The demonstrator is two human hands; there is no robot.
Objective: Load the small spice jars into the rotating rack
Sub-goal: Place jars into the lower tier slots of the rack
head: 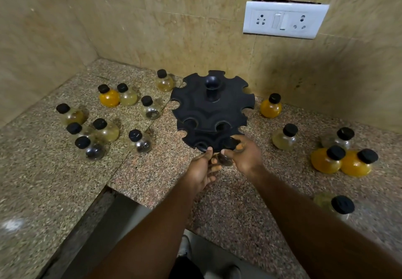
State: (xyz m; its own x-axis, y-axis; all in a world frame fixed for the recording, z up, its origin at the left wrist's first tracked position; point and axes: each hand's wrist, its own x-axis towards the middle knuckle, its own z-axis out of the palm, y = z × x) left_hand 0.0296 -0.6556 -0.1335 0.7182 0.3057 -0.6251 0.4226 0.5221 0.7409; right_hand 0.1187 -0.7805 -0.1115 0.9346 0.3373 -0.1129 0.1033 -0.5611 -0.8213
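The black two-tier rotating rack (212, 108) stands on the granite counter near the back wall, and all the notches I can see are bare. My right hand (245, 156) is shut on a small round glass spice jar (225, 159), whose black cap (231, 143) sits at a front notch of the lower tier. My left hand (201, 167) pinches the lower tier's front edge right beside that jar. Several loose jars lie to the left, such as a dark-filled jar (142, 144) and an orange-filled jar (108, 98). Several more stand to the right, among them an orange-filled jar (270, 108).
The speckled granite counter (65, 169) runs into a tiled corner at back left. Its front edge drops to the floor (113, 224) in a step between my arms. A white socket plate (285, 18) hangs on the wall above right. One jar (339, 205) sits close to my right forearm.
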